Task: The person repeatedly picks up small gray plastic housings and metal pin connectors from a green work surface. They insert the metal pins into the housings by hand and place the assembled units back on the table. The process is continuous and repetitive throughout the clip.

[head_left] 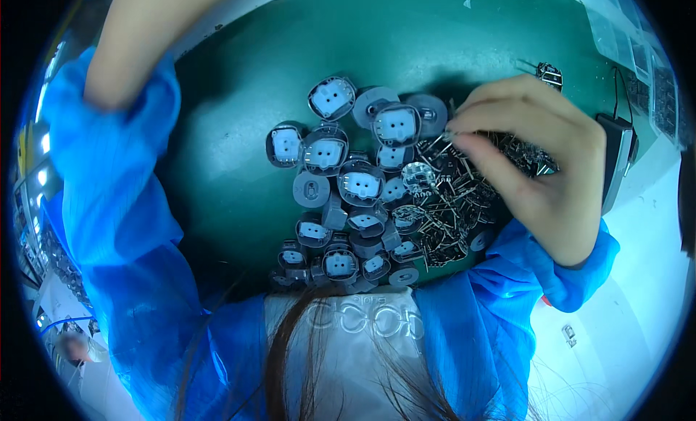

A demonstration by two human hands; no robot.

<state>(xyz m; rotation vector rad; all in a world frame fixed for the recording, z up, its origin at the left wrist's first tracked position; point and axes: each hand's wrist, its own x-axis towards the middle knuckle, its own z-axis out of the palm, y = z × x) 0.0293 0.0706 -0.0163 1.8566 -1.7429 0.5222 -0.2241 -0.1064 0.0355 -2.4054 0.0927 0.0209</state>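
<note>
My right hand (540, 146) is above the right side of the pile, with thumb and fingertips pinched together. A thin shiny bit shows at those fingertips, too small to make out. Just below them lies a tangled heap of small metal contact pieces (453, 222). To its left, many round grey plastic housings (326, 153) are crowded together, several with a pale two-holed insert face up. One such housing (397, 124) stands nearest my fingertips. My left forearm (141, 40) reaches up past the top edge, so the left hand is out of view.
Everything lies on a green mat (239, 80). A small dark part (549, 74) sits beyond my right hand. At the right edge stands a dark box-shaped device (616, 160) with a cable, and clear plastic bins (631, 40) are at the far right.
</note>
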